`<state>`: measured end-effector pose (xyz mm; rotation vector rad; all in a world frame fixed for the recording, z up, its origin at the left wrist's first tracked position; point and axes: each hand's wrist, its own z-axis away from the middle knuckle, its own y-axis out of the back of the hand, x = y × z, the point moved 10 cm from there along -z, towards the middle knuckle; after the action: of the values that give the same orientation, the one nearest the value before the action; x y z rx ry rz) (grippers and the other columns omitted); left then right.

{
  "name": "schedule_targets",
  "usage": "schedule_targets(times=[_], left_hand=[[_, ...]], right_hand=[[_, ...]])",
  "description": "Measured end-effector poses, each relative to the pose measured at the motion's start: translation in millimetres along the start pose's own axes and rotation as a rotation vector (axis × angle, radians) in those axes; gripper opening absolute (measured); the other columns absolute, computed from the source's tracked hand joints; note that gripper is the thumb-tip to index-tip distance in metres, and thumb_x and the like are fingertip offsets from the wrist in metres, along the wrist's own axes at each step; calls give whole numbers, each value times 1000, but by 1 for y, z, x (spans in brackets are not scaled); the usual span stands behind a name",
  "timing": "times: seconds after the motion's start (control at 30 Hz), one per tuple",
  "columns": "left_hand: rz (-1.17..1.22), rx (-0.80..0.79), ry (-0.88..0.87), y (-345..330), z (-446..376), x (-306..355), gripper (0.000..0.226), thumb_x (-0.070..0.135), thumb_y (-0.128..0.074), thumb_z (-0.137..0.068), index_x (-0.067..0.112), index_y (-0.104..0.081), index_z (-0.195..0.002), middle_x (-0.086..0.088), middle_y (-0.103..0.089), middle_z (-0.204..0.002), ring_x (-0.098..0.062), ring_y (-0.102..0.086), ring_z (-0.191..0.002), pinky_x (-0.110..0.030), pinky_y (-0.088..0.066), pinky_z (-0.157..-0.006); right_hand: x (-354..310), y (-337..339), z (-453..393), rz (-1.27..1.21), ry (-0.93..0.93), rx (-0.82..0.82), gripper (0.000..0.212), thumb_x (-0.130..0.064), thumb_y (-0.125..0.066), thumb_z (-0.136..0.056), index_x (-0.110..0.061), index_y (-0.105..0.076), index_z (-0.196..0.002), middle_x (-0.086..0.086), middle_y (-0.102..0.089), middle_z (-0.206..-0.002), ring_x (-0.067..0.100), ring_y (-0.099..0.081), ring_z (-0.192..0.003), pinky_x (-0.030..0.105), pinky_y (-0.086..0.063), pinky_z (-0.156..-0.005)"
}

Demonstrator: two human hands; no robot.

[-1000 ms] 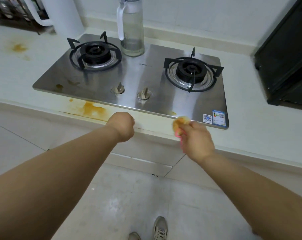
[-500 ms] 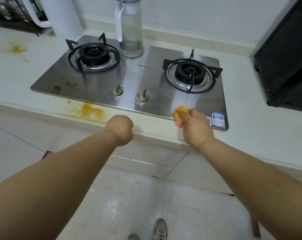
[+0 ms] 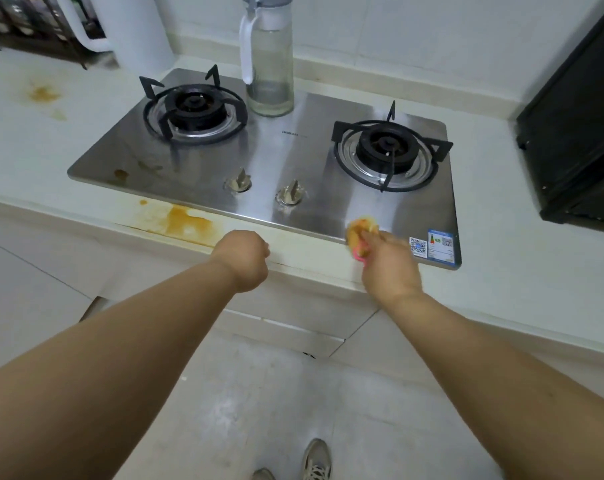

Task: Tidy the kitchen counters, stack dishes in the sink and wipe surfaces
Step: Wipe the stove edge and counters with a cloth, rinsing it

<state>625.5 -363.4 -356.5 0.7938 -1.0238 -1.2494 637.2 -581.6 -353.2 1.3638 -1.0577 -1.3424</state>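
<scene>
A pale kitchen counter (image 3: pixel 522 237) carries a steel two-burner gas stove (image 3: pixel 269 161) set into its middle. A clear glass bottle (image 3: pixel 269 64) with a white handle stands on the stove's back edge between the burners. Orange-brown stains (image 3: pixel 184 221) mark the counter's front edge and its far left. A black appliance (image 3: pixel 581 133) sits at the right, a white jug (image 3: pixel 134 29) at the back left

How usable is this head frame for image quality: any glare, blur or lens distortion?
Head view: soft, even light with faint shadows; broad pale reflections streak the steel hob but hide no detail. Wide-angle bending curves the counter edge and swells the forearms. The cloth in the right hand is slightly smeared; the left hand and glass jug look sharp.
</scene>
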Motion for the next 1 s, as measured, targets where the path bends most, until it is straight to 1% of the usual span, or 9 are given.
schedule_targets(times=[0.1, 0.3, 0.4, 0.57, 0.67, 0.77, 0.87, 0.93, 1.0], left_hand=[[10, -6, -3, 1, 0, 0, 49, 3, -44, -87, 16, -55, -133, -1, -51, -141, -22, -43, -132, -29, -32, -113], [-24, 12, 11, 1, -2, -1, 42, 6, -46, -84, 17, -65, -120, -5, -63, -124, -24, -55, -117, -31, -45, -100], [-34, 19, 15, 1, -1, -1, 45, 7, -46, -86, 17, -62, -126, -4, -59, -130, -24, -52, -123, -30, -41, -105], [-83, -9, -34, -2, 2, 3, 47, 6, -43, -88, 14, -54, -133, -4, -52, -139, -24, -45, -130, -32, -36, -110], [-70, -1, -36, -1, 2, 1, 48, 6, -44, -88, 14, -54, -134, -4, -52, -139, -24, -45, -130, -32, -36, -110], [-67, 9, -36, -2, 4, 3, 48, 6, -45, -86, 14, -55, -133, -4, -53, -138, -25, -46, -129, -32, -37, -109], [-59, 13, -29, -3, 10, 4, 43, 5, -47, -83, 15, -63, -121, -8, -62, -124, -27, -55, -116, -29, -45, -94], [-61, 8, -37, -2, 10, 4, 44, 3, -47, -82, 14, -62, -121, -9, -63, -123, -28, -55, -115, -29, -45, -94], [-61, -7, -46, -5, 10, 3, 51, 3, -46, -84, 14, -54, -132, -8, -55, -136, -27, -48, -126, -31, -40, -106]], right_hand=[[38, 14, 12, 14, -197, 35, 39, 3, -47, -75, -16, -57, -107, 12, -59, -108, 34, -52, -98, 30, -37, -73], [-125, -34, -1, -105, 263, -117, 45, -7, -47, -89, -23, -51, -131, 3, -43, -143, 29, -41, -114, 32, -36, -100], [-105, -32, 7, -70, 281, -166, 45, -8, -47, -87, -23, -53, -129, 4, -49, -136, 28, -42, -119, 32, -36, -102], [63, 30, 57, -33, -192, -46, 30, 1, -47, -69, -24, -59, -82, 6, -60, -92, 33, -56, -88, 30, -42, -68], [66, 37, 59, -15, -314, -7, 20, 2, -46, -68, -17, -50, -73, 7, -59, -85, 34, -56, -79, 29, -43, -65], [-30, 0, 31, -81, -54, -23, 25, -1, -49, -71, -20, -56, -86, 3, -58, -89, 30, -58, -90, 26, -39, -67], [-127, -33, 19, -117, 151, -142, 29, -12, -50, -85, -19, -61, -111, 8, -54, -117, 30, -50, -110, 30, -42, -87], [-124, -29, 16, -110, 166, -150, 30, -14, -49, -87, -20, -61, -114, 9, -53, -117, 30, -49, -111, 30, -41, -88], [-59, -16, 29, -70, 45, -125, 25, -9, -50, -81, -23, -62, -97, 6, -55, -104, 29, -54, -100, 27, -39, -77]])
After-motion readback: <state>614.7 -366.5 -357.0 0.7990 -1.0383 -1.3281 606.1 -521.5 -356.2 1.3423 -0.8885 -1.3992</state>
